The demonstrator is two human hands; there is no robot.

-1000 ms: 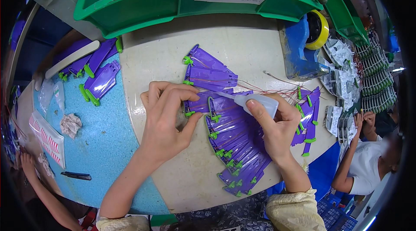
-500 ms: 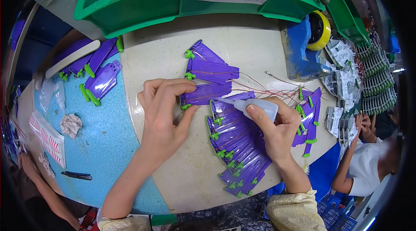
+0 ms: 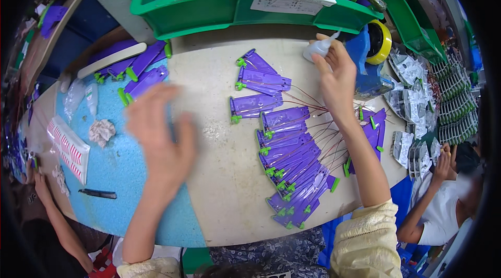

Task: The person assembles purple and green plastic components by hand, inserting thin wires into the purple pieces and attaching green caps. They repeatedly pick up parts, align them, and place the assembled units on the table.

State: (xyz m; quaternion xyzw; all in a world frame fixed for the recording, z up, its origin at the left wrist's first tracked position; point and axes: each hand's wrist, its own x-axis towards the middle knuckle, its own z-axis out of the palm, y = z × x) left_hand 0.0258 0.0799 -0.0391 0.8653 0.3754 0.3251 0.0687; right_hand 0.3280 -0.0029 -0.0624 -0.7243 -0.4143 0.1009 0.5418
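Note:
My right hand (image 3: 336, 72) grips a small translucent squeeze bottle (image 3: 315, 50) with a thin nozzle, raised near the green bin's front wall. My left hand (image 3: 160, 134), blurred by motion, is over the blue mat's edge, thumb apart from the fingers and nothing visible in it. Its fingertips are close to a purple plastic piece with green ends (image 3: 148, 81). Between my hands lies a single purple piece with a green tip (image 3: 255, 105), below two overlapping purple pieces (image 3: 265, 80). A fanned, overlapping row of purple pieces (image 3: 292, 155) curves toward me, thin reddish wires running to the right.
A green bin (image 3: 209, 17) of purple parts stands at the back. On the right are a blue tape dispenser (image 3: 360, 64), silvery parts (image 3: 409, 98) and more purple pieces (image 3: 373, 137). The blue mat (image 3: 130, 210) bears a cutter (image 3: 98, 193) and crumpled tissue (image 3: 102, 132). Other people sit at both sides.
My right hand has lifted the squeeze bottle away from the purple pieces toward the bin. My left hand has let go of a purple piece and swung left. The view has shifted slightly.

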